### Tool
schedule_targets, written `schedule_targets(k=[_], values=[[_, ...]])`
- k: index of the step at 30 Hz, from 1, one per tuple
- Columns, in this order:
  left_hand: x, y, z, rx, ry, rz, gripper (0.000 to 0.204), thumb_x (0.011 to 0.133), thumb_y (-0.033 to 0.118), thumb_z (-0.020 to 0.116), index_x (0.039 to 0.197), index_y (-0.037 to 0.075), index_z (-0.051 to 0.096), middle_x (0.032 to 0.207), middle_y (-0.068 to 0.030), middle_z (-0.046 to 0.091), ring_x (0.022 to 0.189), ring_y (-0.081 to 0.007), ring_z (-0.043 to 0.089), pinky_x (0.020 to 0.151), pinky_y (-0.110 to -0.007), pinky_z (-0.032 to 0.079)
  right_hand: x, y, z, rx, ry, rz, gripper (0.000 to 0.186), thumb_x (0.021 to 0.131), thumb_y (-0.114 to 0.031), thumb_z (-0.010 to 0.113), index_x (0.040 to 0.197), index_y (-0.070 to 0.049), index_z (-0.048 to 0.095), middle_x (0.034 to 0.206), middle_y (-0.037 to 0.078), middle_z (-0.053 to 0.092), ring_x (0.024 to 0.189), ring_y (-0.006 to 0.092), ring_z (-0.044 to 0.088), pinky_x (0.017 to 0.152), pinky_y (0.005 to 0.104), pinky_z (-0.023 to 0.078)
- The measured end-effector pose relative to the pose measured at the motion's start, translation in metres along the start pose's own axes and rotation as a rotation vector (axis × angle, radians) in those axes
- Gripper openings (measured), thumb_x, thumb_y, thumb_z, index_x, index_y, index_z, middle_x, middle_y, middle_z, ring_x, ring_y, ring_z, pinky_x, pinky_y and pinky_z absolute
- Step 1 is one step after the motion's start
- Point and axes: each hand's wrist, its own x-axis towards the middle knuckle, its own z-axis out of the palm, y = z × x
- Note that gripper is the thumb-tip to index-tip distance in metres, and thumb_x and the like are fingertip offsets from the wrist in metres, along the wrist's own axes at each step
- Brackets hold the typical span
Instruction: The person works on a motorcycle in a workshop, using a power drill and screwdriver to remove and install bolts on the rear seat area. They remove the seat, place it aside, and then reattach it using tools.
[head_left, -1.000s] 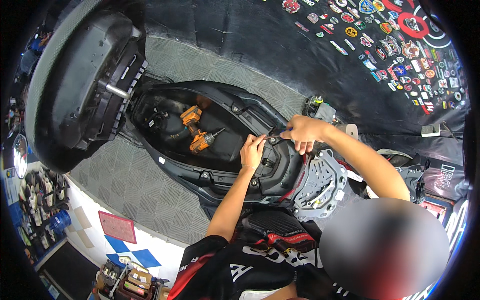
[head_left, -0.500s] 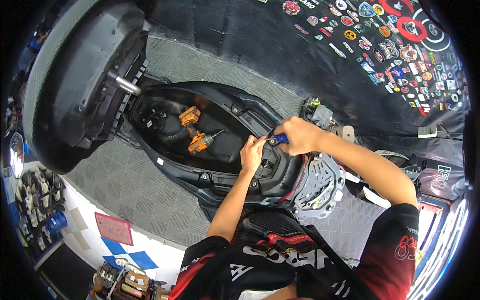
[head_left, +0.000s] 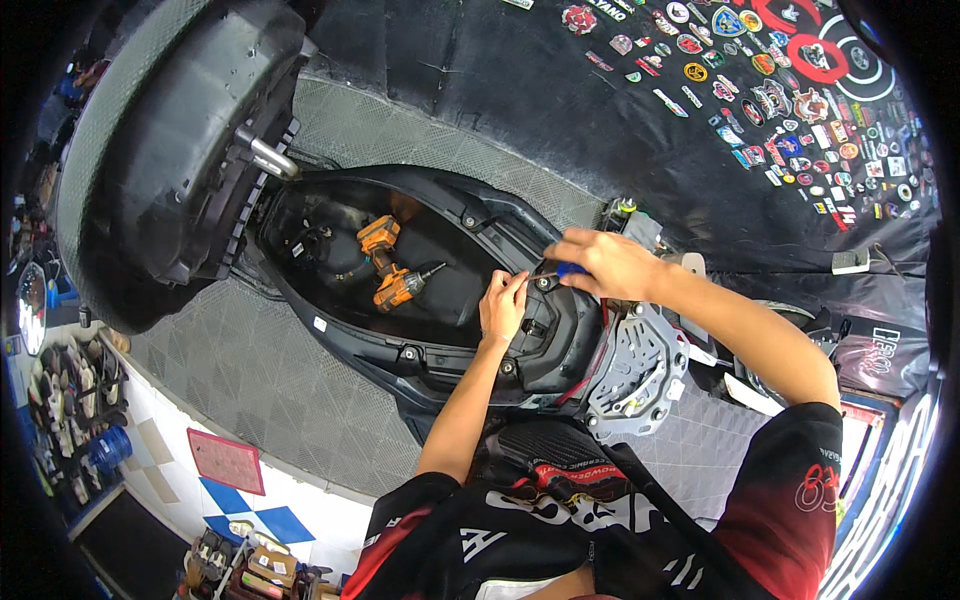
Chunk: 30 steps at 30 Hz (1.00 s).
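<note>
A screwdriver with a blue handle (head_left: 571, 269) lies almost level across the rear rim of a scooter's black under-seat compartment (head_left: 345, 215). My right hand (head_left: 618, 266) is closed around the handle, its index finger reaching forward over it. At the thin shaft's far end, the thumb and fingertips of my left hand (head_left: 502, 305) pinch together; the tip itself is hidden there. A bolt (head_left: 543, 283) sits in the rim just beneath the shaft. Inside the compartment rests an orange and black cordless drill (head_left: 390, 265), its bit pointing toward my left hand.
The raised seat (head_left: 170, 150) stands at the far left, with a metal strut (head_left: 268, 156) beside its hinge. Behind the compartment is a grey rear rack (head_left: 637, 370). Grey tile flooring (head_left: 290, 400) surrounds the scooter, and a black sticker-covered wall (head_left: 600, 120) rises beyond.
My right hand has shifted slightly at the handle, its fingers loosening and stretching forward. The left hand keeps its pinch in nearly the same place.
</note>
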Motion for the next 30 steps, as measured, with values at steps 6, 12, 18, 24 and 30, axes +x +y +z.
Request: schedule_targets(k=[6,12,18,24,30], values=[[0.001,0.002,-0.001,-0.007,-0.011,-0.014,0.019,0.088,0.015,0.070,0.106,0.013,0.074,0.089,-0.0075,0.059,0.074,-0.0288,0.064,0.064,-0.040,0.052,0.000,-0.011,0.002,-0.166,-0.154,0.395,0.028,0.093,-0.024,0.058,0.115,-0.006,0.057,0.087,0.019,0.065,0.077,0.0422,0.068,0.070,0.0471,0.057],[-0.001,-0.001,0.002,-0.012,-0.014,-0.008,0.018,0.088,0.016,0.068,0.105,0.014,0.073,0.091,-0.0072,0.057,0.076,-0.0290,0.065,0.062,-0.041,0.052,-0.008,-0.017,0.003,0.011,0.077,0.030,0.045,0.087,-0.017,0.068,0.127,-0.006,0.051,0.107,0.021,0.055,0.083,0.0373,0.066,0.075,0.0440,0.056],[0.000,0.002,0.004,-0.011,-0.014,0.010,0.019,0.088,0.015,0.069,0.106,0.013,0.073,0.092,-0.0077,0.057,0.075,-0.0283,0.064,0.063,-0.040,0.052,-0.018,-0.006,0.009,-0.199,0.014,0.143,0.026,0.088,-0.021,0.068,0.105,-0.002,0.061,0.097,0.020,0.062,0.085,0.0362,0.069,0.071,0.0432,0.057],[0.001,0.001,0.003,0.003,-0.028,0.019,0.020,0.088,0.013,0.070,0.107,0.010,0.074,0.093,-0.0078,0.057,0.071,-0.0250,0.062,0.062,-0.037,0.051,-0.023,-0.015,0.003,-0.126,-0.201,0.356,0.028,0.080,-0.010,0.066,0.107,-0.004,0.064,0.104,0.017,0.060,0.097,0.0335,0.065,0.077,0.0384,0.058],[0.008,0.007,-0.005,0.102,-0.090,0.095,0.019,0.087,0.014,0.071,0.105,0.010,0.074,0.095,-0.0070,0.058,0.073,-0.0247,0.064,0.065,-0.037,0.051,-0.049,-0.003,0.030,0.073,0.279,0.121,0.022,0.082,-0.008,0.067,0.103,-0.003,0.064,0.091,0.014,0.062,0.092,0.0345,0.064,0.074,0.0413,0.057]])
